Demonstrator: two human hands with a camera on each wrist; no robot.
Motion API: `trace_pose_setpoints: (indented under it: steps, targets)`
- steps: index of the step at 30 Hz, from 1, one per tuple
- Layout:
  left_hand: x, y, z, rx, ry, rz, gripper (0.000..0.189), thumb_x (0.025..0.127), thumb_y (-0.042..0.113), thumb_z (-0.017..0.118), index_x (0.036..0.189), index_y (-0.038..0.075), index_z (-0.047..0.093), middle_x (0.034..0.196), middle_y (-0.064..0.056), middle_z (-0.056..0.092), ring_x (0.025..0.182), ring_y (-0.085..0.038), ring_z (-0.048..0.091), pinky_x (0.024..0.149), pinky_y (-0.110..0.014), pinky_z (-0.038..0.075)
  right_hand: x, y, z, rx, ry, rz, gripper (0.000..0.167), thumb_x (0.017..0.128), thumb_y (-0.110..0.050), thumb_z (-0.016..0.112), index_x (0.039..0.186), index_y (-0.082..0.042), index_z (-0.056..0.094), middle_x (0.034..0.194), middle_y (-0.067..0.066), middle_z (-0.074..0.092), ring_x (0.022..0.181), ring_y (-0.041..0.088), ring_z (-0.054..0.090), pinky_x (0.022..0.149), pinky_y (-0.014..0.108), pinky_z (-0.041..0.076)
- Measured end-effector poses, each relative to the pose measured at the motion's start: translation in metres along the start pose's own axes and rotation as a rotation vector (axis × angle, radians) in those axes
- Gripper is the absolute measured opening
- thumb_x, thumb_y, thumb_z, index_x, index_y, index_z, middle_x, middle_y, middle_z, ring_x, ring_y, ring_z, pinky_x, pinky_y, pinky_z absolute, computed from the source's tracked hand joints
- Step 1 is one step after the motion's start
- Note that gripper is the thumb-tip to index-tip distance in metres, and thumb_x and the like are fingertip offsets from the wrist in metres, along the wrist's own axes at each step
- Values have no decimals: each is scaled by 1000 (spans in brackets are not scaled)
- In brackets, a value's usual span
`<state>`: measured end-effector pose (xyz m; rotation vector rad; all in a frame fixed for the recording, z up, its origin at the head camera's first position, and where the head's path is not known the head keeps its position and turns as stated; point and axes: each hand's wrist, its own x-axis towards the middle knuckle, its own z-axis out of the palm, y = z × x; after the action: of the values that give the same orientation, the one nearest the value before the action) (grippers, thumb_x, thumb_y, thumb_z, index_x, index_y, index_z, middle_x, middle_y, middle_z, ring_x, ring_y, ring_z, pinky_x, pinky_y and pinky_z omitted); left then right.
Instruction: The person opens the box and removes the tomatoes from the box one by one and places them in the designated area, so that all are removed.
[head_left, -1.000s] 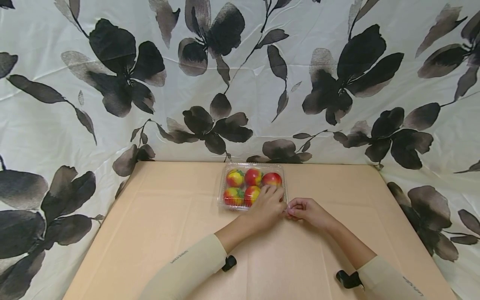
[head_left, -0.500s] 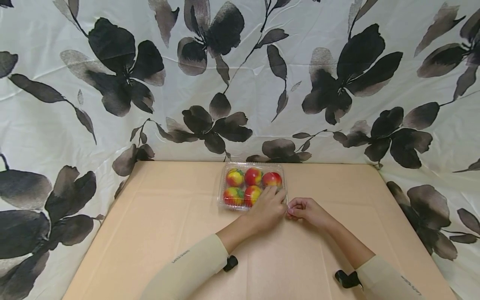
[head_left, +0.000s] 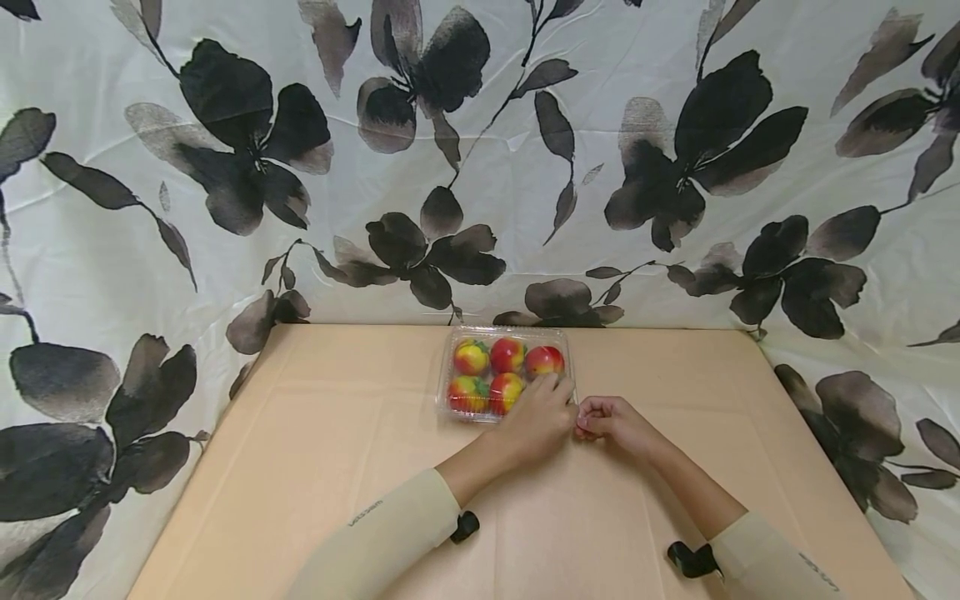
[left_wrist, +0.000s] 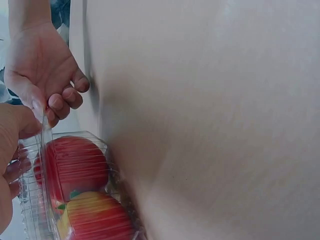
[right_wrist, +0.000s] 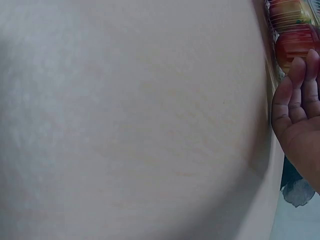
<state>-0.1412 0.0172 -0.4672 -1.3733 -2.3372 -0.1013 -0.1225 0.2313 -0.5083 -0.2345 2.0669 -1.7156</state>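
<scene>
A clear plastic clamshell box (head_left: 442, 408) with several red-and-yellow fruits (head_left: 470, 357) inside lies at the far middle of the table. My left hand (head_left: 536, 425) reaches over its near right corner and covers part of it. In the left wrist view, the left thumb (left_wrist: 29, 122) is at the box's rim, with curled fingers seen through the ribbed plastic. My right hand (head_left: 611, 423) pinches the rim at that same corner between thumb and forefinger, its other fingers curled. The two thumbs nearly meet. In the right wrist view, the right hand (right_wrist: 300, 107) is only partly seen.
The box stands on a tan-covered table (head_left: 360, 500), close to its back edge. Behind and beside the table hangs a white cloth (head_left: 540, 183) with dark flowers. Black wrist cameras (head_left: 692, 560) sit by the beige sleeves (head_left: 390, 529).
Both hands stay at the box's near right corner. The left hand and forearm have shifted very slightly to the right; the box lies where it was.
</scene>
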Motion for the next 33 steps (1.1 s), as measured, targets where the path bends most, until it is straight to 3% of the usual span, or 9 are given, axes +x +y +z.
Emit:
trace_pose_setpoints:
  steps: [9, 17, 33]
  targets:
    - [1, 1, 0, -41, -13, -24, 21, 99, 13, 61, 95, 12, 82, 95, -3, 60, 87, -19, 51, 79, -29, 52, 0, -3, 1, -11, 10, -16, 24, 99, -3, 58, 100, 21, 53, 84, 7, 68, 78, 11, 64, 71, 22, 58]
    - [1, 0, 0, -59, -41, -37, 23, 100, 15, 60, 96, 12, 82, 98, -3, 60, 91, -19, 51, 85, -30, 54, 0, -4, 2, -11, 7, -16, 20, 98, -1, 57, 98, 18, 54, 83, 6, 67, 79, 10, 64, 72, 22, 60]
    - [3, -1, -1, -64, -35, -32, 18, 98, 13, 62, 95, 10, 81, 97, -3, 59, 89, -18, 52, 83, -29, 56, 1, -2, 1, -36, -11, -42, 15, 99, 0, 56, 96, 15, 55, 85, 9, 65, 80, 12, 63, 72, 22, 59]
